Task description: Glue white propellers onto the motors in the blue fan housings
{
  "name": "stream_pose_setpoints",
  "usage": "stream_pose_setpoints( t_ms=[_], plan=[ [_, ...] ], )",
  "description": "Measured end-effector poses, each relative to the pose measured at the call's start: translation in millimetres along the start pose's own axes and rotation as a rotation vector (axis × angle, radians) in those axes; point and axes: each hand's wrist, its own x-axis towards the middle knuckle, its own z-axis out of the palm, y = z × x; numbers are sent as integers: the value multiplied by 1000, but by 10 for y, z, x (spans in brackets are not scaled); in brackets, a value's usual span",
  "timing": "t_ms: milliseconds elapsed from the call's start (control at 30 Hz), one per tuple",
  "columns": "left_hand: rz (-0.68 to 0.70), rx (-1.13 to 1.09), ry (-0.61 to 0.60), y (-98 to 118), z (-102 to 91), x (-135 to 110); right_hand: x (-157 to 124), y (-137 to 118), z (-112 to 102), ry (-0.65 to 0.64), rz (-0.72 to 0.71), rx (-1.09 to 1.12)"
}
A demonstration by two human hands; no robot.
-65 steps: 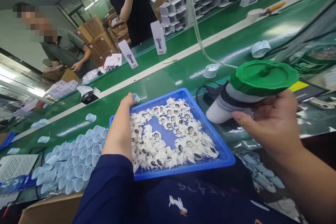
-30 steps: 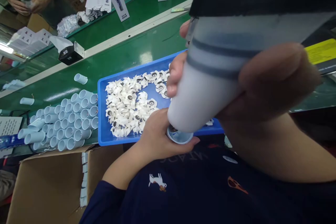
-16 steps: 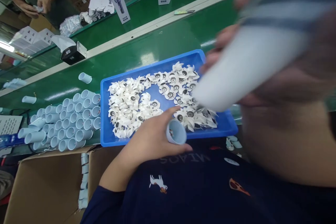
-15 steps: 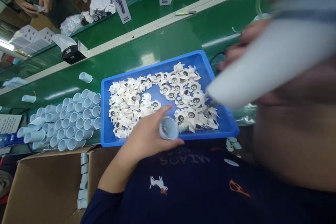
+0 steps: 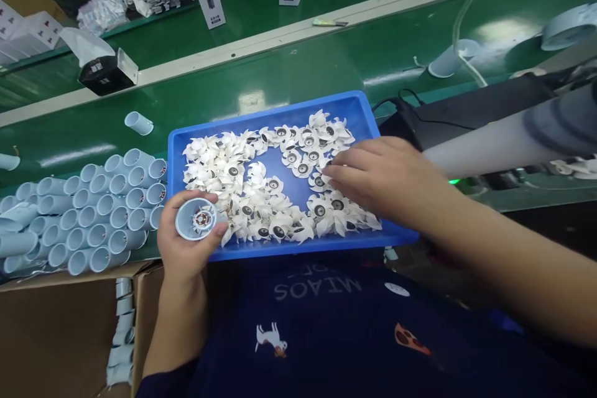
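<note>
Left hand (image 5: 183,237): curled shut around a pale blue tube (image 5: 196,219), at 8 o'clock.
Right hand (image 5: 377,177): open, touching white fans (image 5: 280,199) in a blue tray (image 5: 268,111).
Near the tray: more tubes (image 5: 96,211), at 9 o'clock.
Far off: green belt (image 5: 280,65), at 12 o'clock.

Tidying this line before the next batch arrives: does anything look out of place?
One pale blue plastic tube lies by itself on the green belt, apart from the packed rows of matching tubes left of the blue tray, so it looks stray.

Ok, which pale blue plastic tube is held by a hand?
The pale blue plastic tube in the left hand, open end upward; the others lie mostly on the green conveyor belt.
</note>
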Motion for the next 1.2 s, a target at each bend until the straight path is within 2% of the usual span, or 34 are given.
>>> stream_pose_setpoints(
  t_ms=[67,133,367,467,567,600,633,767,800,933,1000,1033,1133,1200],
  plan=[
    [15,-10,-26,29,56,-17,30,50,-7,-208,80,-159],
    [9,-34,-40,47,79,-35,70,61,47,-318,175,-256],
    [-30,-65,-102,38,160,-50,222,-38,336,-218,299,-195],
    [-90,-76,-143,29,241,-65,261,-18,294,-145,327,-77],
    [-102,-100,-220,61,321,-85,245,-23,134,-67,346,95],
    [-97,-105,-260,83,348,-89,226,-40,73,-57,340,203],
    [-92,-95,-304,109,375,-89,203,-66,16,-63,341,408],
    [-2,136,-420,213,485,-58,114,-204,-82,-191,377,1502],
    [40,197,-424,231,510,-46,102,-234,-75,-224,385,1659],
    [152,284,-438,276,565,-16,86,-316,-32,-279,359,1826],
    [176,298,-437,292,572,-17,75,-361,-45,-217,305,1747],
    [187,305,-429,299,575,-21,66,-392,-62,-151,254,1627],
    [229,314,-410,305,599,-52,33,-512,-124,128,32,1039],
    [269,304,-388,295,633,-84,22,-587,-150,227,-68,696]
  ],
)
